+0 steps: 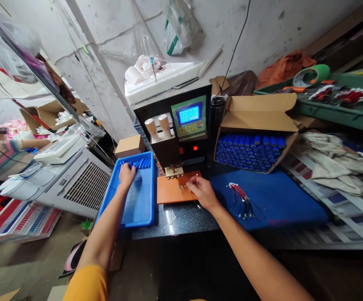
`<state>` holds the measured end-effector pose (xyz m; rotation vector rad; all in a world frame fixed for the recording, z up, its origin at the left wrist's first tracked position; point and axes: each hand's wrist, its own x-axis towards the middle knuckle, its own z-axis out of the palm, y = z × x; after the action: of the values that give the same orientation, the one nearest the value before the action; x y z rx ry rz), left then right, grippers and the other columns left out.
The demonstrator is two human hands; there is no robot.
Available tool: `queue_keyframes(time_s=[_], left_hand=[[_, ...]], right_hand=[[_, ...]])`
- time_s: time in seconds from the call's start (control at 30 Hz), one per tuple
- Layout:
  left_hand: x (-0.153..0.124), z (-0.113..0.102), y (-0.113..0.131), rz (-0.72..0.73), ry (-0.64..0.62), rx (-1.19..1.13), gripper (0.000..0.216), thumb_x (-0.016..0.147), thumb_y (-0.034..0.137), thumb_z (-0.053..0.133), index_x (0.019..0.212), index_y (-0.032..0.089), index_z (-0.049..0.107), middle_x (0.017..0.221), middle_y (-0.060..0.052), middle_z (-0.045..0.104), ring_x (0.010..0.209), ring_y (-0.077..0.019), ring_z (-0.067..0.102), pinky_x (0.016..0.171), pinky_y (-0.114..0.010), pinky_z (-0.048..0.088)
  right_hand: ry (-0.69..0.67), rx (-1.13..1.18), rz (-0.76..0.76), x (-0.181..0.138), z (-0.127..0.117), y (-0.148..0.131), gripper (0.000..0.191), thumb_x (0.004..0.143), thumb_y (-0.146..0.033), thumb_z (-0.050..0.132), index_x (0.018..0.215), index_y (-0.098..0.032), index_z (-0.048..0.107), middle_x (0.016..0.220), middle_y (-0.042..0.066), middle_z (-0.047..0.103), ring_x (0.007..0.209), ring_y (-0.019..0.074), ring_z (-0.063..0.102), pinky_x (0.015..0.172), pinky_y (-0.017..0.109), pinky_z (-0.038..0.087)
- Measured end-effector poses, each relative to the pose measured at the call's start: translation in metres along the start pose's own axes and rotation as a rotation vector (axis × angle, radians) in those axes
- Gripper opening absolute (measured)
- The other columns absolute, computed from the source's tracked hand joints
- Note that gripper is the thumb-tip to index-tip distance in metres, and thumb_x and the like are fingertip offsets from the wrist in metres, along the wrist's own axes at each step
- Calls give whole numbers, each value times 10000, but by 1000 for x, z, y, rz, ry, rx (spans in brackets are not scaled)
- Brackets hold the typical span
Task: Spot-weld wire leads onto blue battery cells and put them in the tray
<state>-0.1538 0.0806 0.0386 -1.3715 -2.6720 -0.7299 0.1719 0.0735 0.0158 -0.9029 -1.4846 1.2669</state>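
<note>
1. The left hand (126,174) is at the far end of a shallow blue plastic tray (140,202), its fingers curled at a row of small blue cylinders (143,163); whether it grips one of them I cannot tell, since the hand covers that spot.
2. The right hand (203,191) is above the right side of a flat orange board (169,194); its thumb and fingers are pinched together on a thin dark wire (195,202), part of which hangs below the hand.
3. The blue cylinders lie side by side along the tray's far end; the tray is just left of the orange board, on a dark speckled counter (177,225).
4. Behind the board stands a black boxy machine (165,151); it has a lit blue screen (189,115), a glowing red switch (195,148) and brass-coloured metal blocks (170,172) low over the board.
5. Right of the board, a loose bundle of red and black wires with white ends (241,198) lies on a blue mat (285,205); behind it, an open brown cardboard box (261,102) holds stacked blue cylinders, ends facing out.
6. At the far left, another person's arm (37,143) reaches across a white appliance.
</note>
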Motion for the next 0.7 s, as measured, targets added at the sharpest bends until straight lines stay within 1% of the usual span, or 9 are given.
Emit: queue_keyframes(time_s=[0.07, 0.13, 0.2, 0.27, 0.37, 0.43, 0.5, 0.57, 0.7], left_hand=[[-14, -12, 1, 19, -13, -320, 210, 813, 320, 553, 880, 133, 623, 831, -95, 660, 804, -220, 623, 743, -330, 487], [-39, -21, 10, 79, -73, -630, 237, 768, 369, 622, 848, 145, 626, 736, -40, 646, 712, -176, 610, 706, -302, 495], [-72, -24, 25, 155, -177, -827, 284, 717, 401, 693, 840, 149, 648, 717, -26, 656, 694, -163, 617, 713, -299, 505], [-106, -22, 45, 214, -297, -949, 313, 688, 398, 733, 879, 156, 677, 770, -38, 694, 738, -171, 644, 753, -312, 516], [-144, -7, 77, 244, -377, -1028, 303, 677, 386, 740, 871, 158, 695, 790, -49, 713, 742, -176, 658, 741, -305, 520], [-157, 7, 92, 239, -381, -1000, 267, 693, 371, 723, 844, 154, 694, 757, -44, 706, 691, -164, 644, 687, -285, 512], [-162, 19, 99, 239, -358, -958, 250, 724, 360, 693, 861, 150, 691, 746, -39, 699, 665, -155, 630, 656, -272, 502], [-162, 28, 101, 248, -322, -946, 263, 753, 357, 665, 913, 149, 686, 780, -41, 704, 692, -157, 635, 672, -272, 505], [-162, 35, 100, 263, -303, -1000, 282, 781, 362, 642, 966, 153, 684, 868, -57, 722, 786, -174, 665, 741, -289, 525]], right_hand=[[24, 55, 20, 0, 1, -1, 204, 737, -380, 619, 689, -187, 570, 625, -7, 570, 586, 130, 507, 590, 268, 407], [53, 118, 41, 0, 1, -1, 207, 728, -384, 620, 689, -188, 564, 596, -17, 552, 570, 125, 497, 578, 261, 399], [87, 172, 48, 0, 2, -1, 211, 719, -387, 622, 681, -190, 556, 585, -19, 550, 570, 124, 501, 578, 257, 401], [114, 207, 47, 0, 3, 0, 212, 711, -386, 622, 668, -192, 547, 587, -18, 555, 574, 124, 506, 586, 256, 408], [142, 218, 47, 0, 5, 1, 202, 708, -378, 614, 662, -194, 544, 586, -19, 553, 569, 124, 509, 591, 257, 413], [153, 210, 49, 0, 6, 3, 190, 705, -370, 611, 666, -195, 547, 589, -19, 557, 566, 126, 515, 589, 258, 416], [152, 203, 46, -1, 7, 4, 180, 703, -362, 608, 669, -195, 550, 595, -16, 565, 570, 130, 527, 591, 261, 426], [148, 204, 45, -1, 8, 4, 173, 704, -355, 603, 667, -195, 549, 600, -14, 571, 577, 134, 541, 600, 265, 440], [149, 176, 42, 2, 11, 1, 154, 711, -333, 594, 668, -191, 556, 611, -10, 583, 597, 142, 560, 619, 270, 455]])
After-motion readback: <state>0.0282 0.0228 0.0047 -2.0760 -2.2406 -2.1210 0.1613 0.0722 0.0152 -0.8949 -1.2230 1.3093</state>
